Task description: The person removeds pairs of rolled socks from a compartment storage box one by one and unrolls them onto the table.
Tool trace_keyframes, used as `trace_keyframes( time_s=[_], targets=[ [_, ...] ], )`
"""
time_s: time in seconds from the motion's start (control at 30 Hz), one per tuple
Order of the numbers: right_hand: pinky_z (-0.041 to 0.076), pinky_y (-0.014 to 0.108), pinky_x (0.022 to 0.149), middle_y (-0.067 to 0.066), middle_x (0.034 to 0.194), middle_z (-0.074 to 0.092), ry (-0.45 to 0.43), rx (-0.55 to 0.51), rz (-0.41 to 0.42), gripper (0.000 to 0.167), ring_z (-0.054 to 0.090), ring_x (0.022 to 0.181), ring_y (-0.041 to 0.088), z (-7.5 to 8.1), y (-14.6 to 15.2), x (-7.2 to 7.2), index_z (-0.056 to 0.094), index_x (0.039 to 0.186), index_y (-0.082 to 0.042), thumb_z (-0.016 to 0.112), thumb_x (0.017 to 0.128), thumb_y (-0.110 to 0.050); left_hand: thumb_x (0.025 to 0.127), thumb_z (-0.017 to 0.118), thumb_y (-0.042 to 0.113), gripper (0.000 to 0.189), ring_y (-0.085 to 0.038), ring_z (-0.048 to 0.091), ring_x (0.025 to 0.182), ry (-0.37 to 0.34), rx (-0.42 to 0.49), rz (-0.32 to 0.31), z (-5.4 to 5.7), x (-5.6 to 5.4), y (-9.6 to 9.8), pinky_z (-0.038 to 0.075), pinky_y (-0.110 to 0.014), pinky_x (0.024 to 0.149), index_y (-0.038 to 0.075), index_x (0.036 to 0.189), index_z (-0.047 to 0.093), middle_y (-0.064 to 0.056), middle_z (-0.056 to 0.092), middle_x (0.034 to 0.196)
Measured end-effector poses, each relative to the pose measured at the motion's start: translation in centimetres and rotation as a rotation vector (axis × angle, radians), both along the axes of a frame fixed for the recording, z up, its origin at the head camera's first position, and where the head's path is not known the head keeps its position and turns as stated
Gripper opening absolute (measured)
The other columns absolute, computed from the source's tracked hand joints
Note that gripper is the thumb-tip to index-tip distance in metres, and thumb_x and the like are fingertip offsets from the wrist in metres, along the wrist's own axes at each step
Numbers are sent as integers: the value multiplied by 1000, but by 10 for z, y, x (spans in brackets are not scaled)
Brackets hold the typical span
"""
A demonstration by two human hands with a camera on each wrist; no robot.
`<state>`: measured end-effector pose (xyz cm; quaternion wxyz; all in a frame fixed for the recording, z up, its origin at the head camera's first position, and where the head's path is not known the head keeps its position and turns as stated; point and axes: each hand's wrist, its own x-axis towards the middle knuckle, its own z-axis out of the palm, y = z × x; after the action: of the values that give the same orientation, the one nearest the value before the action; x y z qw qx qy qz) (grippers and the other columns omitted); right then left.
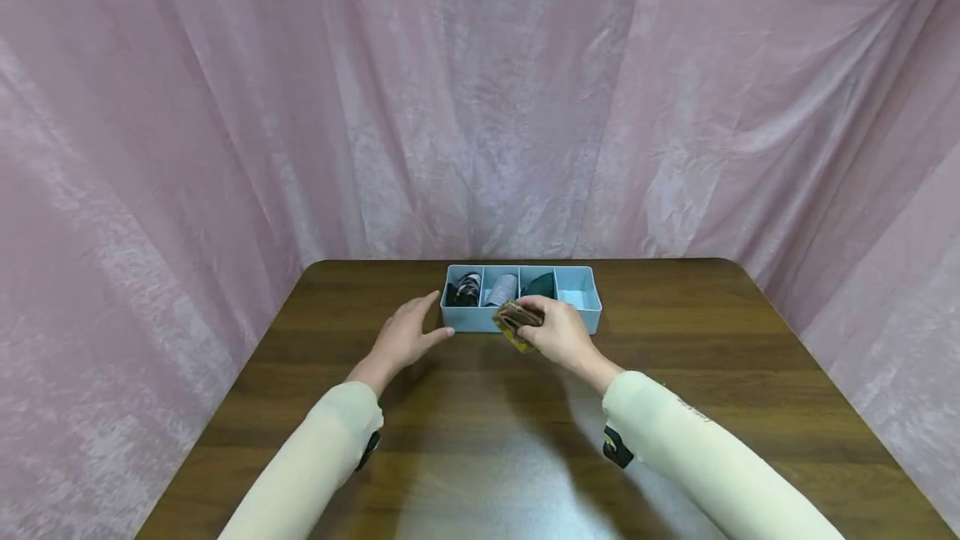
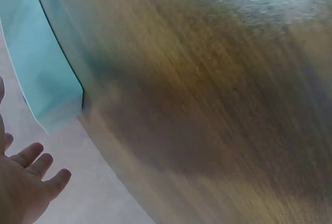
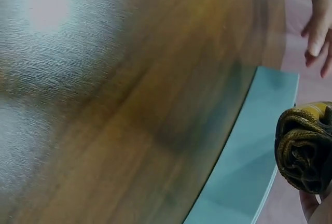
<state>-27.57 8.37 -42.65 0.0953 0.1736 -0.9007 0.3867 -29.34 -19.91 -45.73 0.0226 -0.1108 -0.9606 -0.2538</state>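
Right hand [image 1: 562, 334]: fingers pinch a rolled brown-yellow cloth [image 1: 513, 321] at the near side of the divided box [image 1: 468, 321]; left hand [image 1: 403, 334]: fingers extended, spread, beside the box's left end.

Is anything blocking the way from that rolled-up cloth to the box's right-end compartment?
No loose object shows in between. The rolled cloth, held in the right hand, appears in front of the blue box, whose front wall and rightmost divider may need clearing; the cloth's height is hard to tell.
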Motion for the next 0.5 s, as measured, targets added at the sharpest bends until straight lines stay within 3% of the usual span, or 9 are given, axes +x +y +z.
trace_keyframes(
  time_s=[0.2, 0.5],
  targets=[
    [52, 36, 77, -1, 102, 73, 17, 40, 74, 41, 64, 87, 16, -11, -11, 14, 74, 114, -15, 80, 74, -7, 90, 72, 42, 77, -35, 37, 140, 57, 11, -88, 2, 18, 6, 32, -56, 109, 14, 154, 38, -16, 41, 152],
    [50, 35, 77, 0, 100, 72, -9, 145, 199, 40, 64, 87, 15, -25, -22, 33, 73, 113, -14, 79, 74, -8, 87, 77, 37, 73, -29, 42, 137, 119, 37, -217, -4, 44, 16, 37, -52, 107, 16, 149, 46, -8, 48, 148]
  ],
)
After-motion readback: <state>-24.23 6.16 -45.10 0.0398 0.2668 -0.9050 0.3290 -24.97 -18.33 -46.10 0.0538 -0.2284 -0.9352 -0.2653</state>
